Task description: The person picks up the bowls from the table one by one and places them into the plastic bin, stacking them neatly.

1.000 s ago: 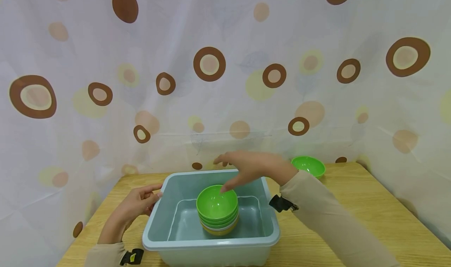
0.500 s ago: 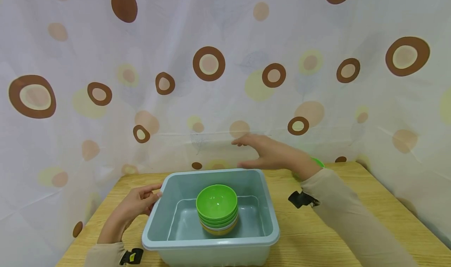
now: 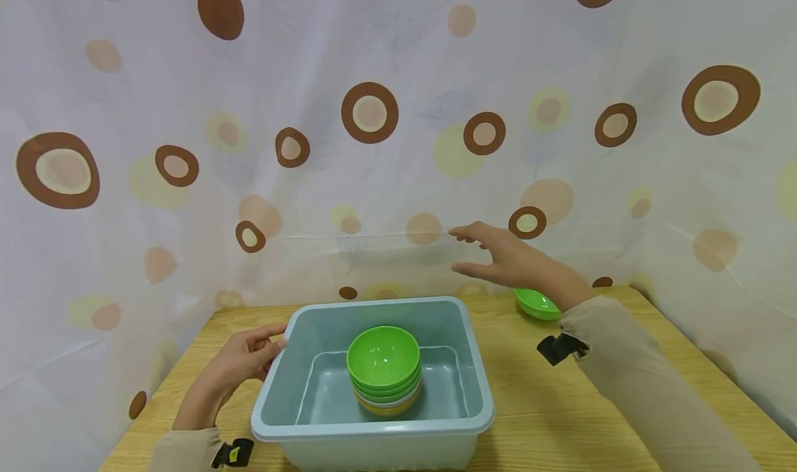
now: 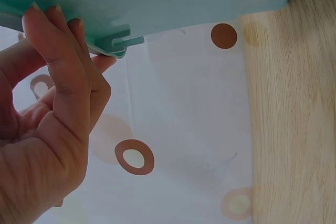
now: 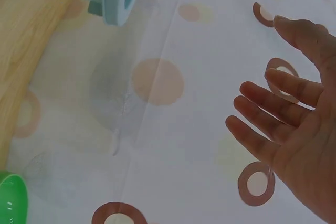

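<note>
A light blue plastic basin (image 3: pixel 373 432) stands on the wooden table, and my left hand (image 3: pixel 239 358) grips its left rim. Up close in the left wrist view, the fingers (image 4: pixel 71 77) bend at the basin's edge. Inside the basin sits a stack of bowls (image 3: pixel 382 365), green ones on top, a white and a yellow one beneath. My right hand (image 3: pixel 510 257) is in the air beyond the basin's back right corner, fingers spread and holding nothing. Another green bowl (image 3: pixel 535 307) is at the back right of the table, partly hidden by the right forearm.
The wooden table (image 3: pixel 560 389) runs out to both sides of the basin. A white curtain (image 3: pixel 398 181) with brown and beige spots hangs behind and beside it. Each wrist wears a black strap (image 3: pixel 560 347).
My right hand has moved right and up, from above the bowl stack to beyond the basin's back right corner, its fingers still apart. The left hand, basin and stack have stayed put.
</note>
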A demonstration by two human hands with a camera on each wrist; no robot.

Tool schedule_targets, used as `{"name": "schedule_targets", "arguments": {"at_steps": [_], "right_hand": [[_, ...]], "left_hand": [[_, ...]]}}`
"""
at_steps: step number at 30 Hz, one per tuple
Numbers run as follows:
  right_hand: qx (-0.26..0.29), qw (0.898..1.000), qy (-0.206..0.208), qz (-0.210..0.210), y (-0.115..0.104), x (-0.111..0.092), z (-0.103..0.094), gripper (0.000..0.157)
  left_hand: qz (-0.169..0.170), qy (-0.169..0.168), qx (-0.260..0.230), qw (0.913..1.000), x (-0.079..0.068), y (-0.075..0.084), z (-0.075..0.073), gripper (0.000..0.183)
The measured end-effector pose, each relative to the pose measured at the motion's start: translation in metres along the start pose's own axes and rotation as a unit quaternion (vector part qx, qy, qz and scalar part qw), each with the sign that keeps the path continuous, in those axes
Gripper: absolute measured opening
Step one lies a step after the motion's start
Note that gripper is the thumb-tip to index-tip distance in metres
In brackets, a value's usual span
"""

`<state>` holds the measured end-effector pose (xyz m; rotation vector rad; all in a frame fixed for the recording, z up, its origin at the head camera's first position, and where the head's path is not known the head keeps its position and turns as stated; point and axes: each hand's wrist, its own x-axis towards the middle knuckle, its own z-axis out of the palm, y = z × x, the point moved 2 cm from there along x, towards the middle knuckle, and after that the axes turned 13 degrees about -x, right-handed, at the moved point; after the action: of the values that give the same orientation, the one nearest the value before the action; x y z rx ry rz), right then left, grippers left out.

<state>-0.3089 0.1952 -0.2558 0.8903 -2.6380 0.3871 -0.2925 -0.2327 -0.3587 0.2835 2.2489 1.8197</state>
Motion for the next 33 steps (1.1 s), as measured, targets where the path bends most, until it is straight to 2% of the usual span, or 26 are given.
{"name": "schedule_targets", "arguments": {"at_steps": [14,23,33], "right_hand": [[0.027,0.995,0.005,0.098,0.060,-0.019,0.006,0.058],[0.006,0.991,-0.001,0.133,0.095,-0.036,0.019,0.059],[0.014,0.984,-0.014,0.177,0.124,-0.053,0.035,0.064]], "left_hand": [[-0.002,-0.009,-0.004,1.0000,0.000,0.001,-0.001,0.060],[0.001,-0.018,-0.008,0.9998,-0.001,0.002,-0.001,0.062],[0.004,-0.023,-0.011,0.9997,0.000,0.001,-0.003,0.063]]}}
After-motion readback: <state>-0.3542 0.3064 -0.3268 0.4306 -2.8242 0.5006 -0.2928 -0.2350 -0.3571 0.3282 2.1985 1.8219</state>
